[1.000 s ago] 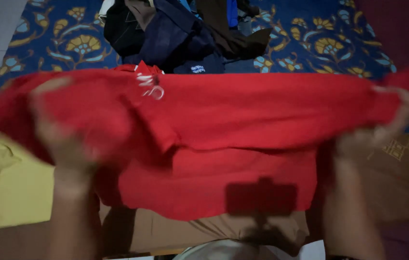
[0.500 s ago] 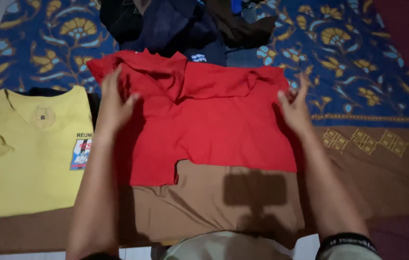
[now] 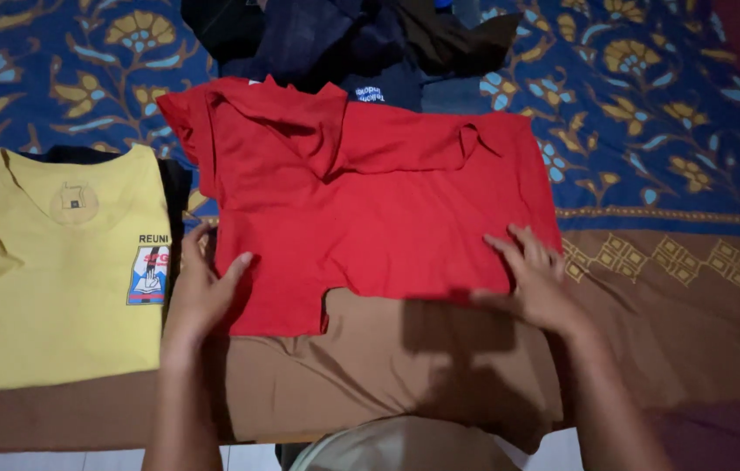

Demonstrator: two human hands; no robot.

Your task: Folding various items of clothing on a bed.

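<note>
A red shirt point(image 3: 370, 201) lies spread on the patterned cloth, its top part folded over and creased. My left hand point(image 3: 200, 283) rests flat at the shirt's lower left edge, fingers apart. My right hand point(image 3: 534, 279) lies flat on the shirt's lower right corner, fingers spread. Neither hand grips the fabric. The shirt's lower edge overlaps a brown band of the cloth point(image 3: 405, 366).
A folded yellow shirt point(image 3: 56, 270) with a chest print lies at the left, over a dark garment. A heap of dark clothes point(image 3: 344, 44) sits at the far side. The blue floral cloth point(image 3: 649, 105) covers the floor; pale tiles show at the near edge.
The red shirt was held up in both hands, then laid down flat. Both hands have since slid from its top corners down to its lower edge.
</note>
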